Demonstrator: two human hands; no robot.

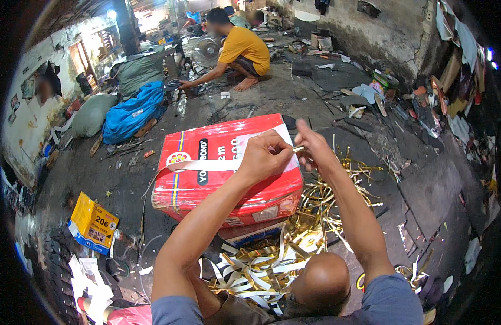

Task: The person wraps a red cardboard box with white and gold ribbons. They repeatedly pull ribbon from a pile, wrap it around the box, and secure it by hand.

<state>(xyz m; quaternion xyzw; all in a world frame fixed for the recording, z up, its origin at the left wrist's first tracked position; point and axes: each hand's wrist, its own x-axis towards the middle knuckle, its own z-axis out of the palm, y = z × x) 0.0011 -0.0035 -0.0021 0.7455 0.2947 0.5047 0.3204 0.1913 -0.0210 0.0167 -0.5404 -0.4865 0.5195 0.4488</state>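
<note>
A red carton (223, 197) stands in front of me with a white strap (199, 164) lying across its top. My left hand (265, 155) is closed over the carton's right part, pinching the strap. A short gold end (298, 148) sticks out past its fingertips. Close beside that end is my right hand (317, 147), smeared by motion; whether its fingers grip the gold end does not show clearly. Below and right of the carton lies a tangled heap of gold and white straps (261, 265), partly around my bent knee (326, 276).
A yellow and blue box (93, 223) lies on the floor at left. Farther back are a blue sack (134, 112) and a grey sack (93, 116). A person in a yellow shirt (247, 51) squats near a fan (206, 50). Scraps (369, 95) litter the right side.
</note>
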